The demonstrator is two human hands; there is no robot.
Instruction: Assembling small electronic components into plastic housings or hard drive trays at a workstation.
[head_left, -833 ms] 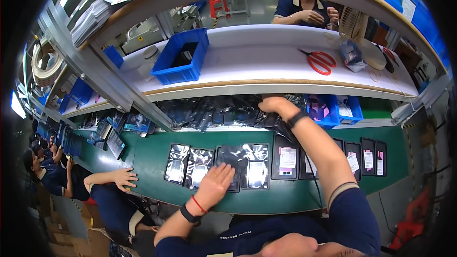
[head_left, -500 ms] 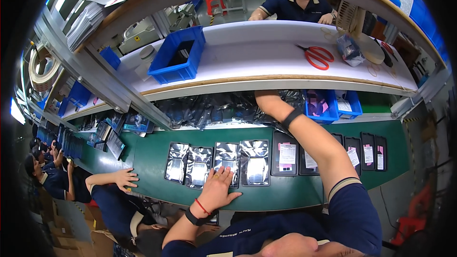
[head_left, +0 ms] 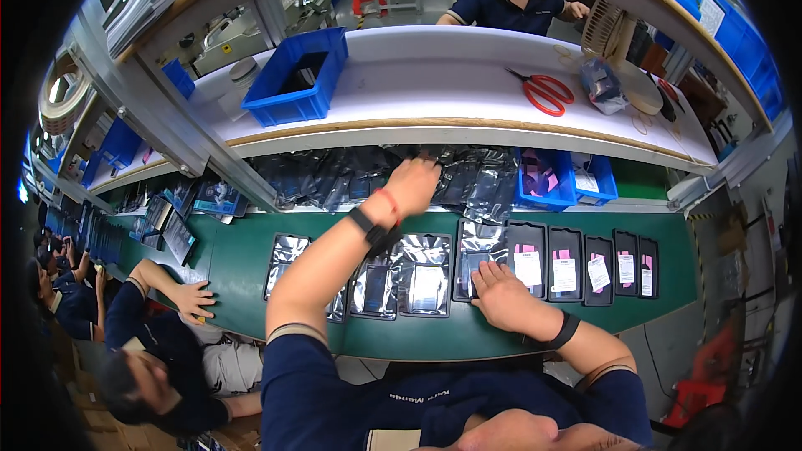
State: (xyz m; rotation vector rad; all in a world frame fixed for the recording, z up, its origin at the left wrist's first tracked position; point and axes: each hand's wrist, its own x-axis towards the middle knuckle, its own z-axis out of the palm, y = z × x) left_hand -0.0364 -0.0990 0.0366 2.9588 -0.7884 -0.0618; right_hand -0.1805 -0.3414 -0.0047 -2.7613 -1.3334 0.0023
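Observation:
My left hand [head_left: 413,185] reaches across to a heap of shiny dark plastic pouches [head_left: 334,177] under the shelf; its fingertips are blurred among them, so a grip cannot be made out. On the bench, my right hand [head_left: 504,296] lies with fingers stretched over a shiny pouch [head_left: 484,242], which rests on a black tray. Left of it is a row of silvery pouches [head_left: 424,271] on trays, partly behind my left forearm. To the right stand several open black trays [head_left: 566,294] with white labels and pink pieces.
Blue bins [head_left: 547,188] sit beside the pouch heap. Above, a white shelf [head_left: 418,75] carries a blue bin [head_left: 292,83], red-handled scissors [head_left: 547,93] and a small fan [head_left: 603,29]. A co-worker's hand [head_left: 192,301] rests on the green bench at left. Another person stands beyond the shelf.
My right hand has come back from the heap, and a pouch now covers the first labelled tray. My left hand has left the silvery pouches and moved up to the heap.

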